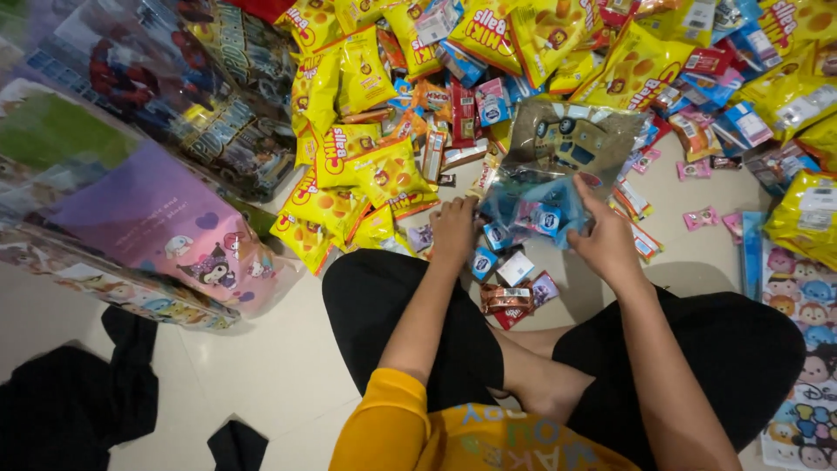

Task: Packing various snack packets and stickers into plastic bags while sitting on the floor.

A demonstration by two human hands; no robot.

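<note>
We see the right hand (pixel 608 237) pinching the lower edge of a clear printed gift bag (pixel 558 166) just right of centre frame, small blue snack packets (pixel 536 216) bunched in its bottom. The bag's long axis runs up the frame, tilted right, its mouth end lying toward the yellow snack bags (pixel 366 166). The left hand (pixel 453 231) rests fingers-down on loose packets at centre; we can't tell whether it grasps anything.

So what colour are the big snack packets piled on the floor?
Bright yellow with red lettering, the snack packets show best in the head view, beyond the left hand.
</note>
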